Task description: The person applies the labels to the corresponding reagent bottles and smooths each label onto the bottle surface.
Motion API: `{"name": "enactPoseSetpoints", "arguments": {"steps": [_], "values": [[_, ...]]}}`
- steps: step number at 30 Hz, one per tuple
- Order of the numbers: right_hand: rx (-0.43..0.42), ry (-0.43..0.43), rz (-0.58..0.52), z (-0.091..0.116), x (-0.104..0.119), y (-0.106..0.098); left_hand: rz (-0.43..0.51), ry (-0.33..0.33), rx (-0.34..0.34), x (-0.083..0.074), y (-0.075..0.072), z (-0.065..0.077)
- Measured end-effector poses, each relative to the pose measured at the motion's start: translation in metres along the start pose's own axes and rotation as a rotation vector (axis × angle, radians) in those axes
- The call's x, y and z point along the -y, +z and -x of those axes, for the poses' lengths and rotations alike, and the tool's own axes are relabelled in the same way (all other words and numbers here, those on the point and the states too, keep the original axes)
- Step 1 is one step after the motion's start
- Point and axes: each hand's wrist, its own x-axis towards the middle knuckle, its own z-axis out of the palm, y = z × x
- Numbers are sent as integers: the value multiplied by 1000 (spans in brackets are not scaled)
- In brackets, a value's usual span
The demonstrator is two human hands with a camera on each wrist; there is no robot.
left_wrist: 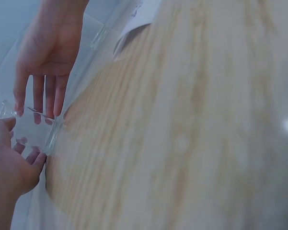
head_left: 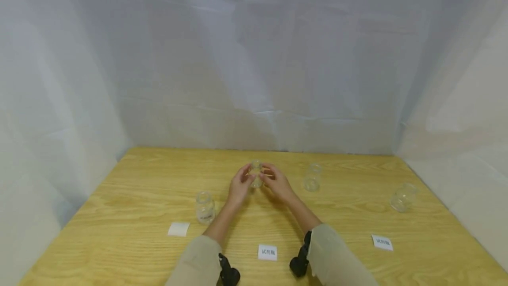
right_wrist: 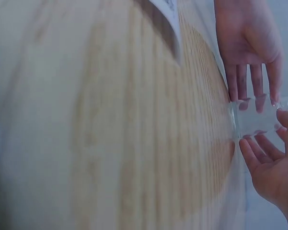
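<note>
Toward the back middle of the table, a clear glass reagent bottle [head_left: 256,183] stands upright between two hands. My left hand [head_left: 239,187] holds it from the left, thumb on the near side and fingers around the far side. From the right, my right hand [head_left: 279,183] grips it in the same way. Both wrist views show the fingertips on the bottle's wall; its base [right_wrist: 235,120] is close to the wooden surface. Fingers cover part of the glass.
Another glass bottle [head_left: 205,208] with printing stands beside the left forearm. Two more, a back-right bottle [head_left: 312,179] and a far-right bottle [head_left: 403,197], stand on the table [head_left: 131,242]. White cards lie at left [head_left: 178,229], front middle [head_left: 267,252] and right [head_left: 382,242]. White sheeting [head_left: 254,56] surrounds it.
</note>
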Motion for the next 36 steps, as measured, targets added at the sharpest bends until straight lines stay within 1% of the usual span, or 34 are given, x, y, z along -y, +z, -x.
{"name": "enactPoseSetpoints", "arguments": {"steps": [3,8,11,13,14,18,19,20,21,23,26,30,33,36], "values": [[-9,2,-1,-1,-1,0,-6,20,-21,1,3,0],[-39,-3,14,-8,-24,0,-26,31,-40,0,6,3],[-49,-3,15,-8,-32,0,-35,32,-48,-1,7,6],[-42,4,1,-2,-22,0,-32,27,-48,-2,7,9],[-40,9,-5,2,-17,0,-22,26,-43,-8,6,12],[-18,3,-6,17,6,1,-11,24,-21,-8,4,20],[-16,2,-3,19,7,2,-8,25,-20,-8,3,22],[-15,2,0,20,7,2,-13,34,-17,-8,3,24],[-12,5,1,21,8,3,-17,33,-17,-3,3,23],[-7,12,-5,23,8,3,-21,34,-18,-3,2,26],[-7,16,-1,23,-4,2,-26,43,-4,-5,2,31],[-15,42,10,23,-18,2,-28,35,14,-8,1,38],[-18,54,7,27,-20,3,-19,33,24,-8,1,43],[-17,46,-11,32,-19,4,-14,36,29,-8,1,48]]}}
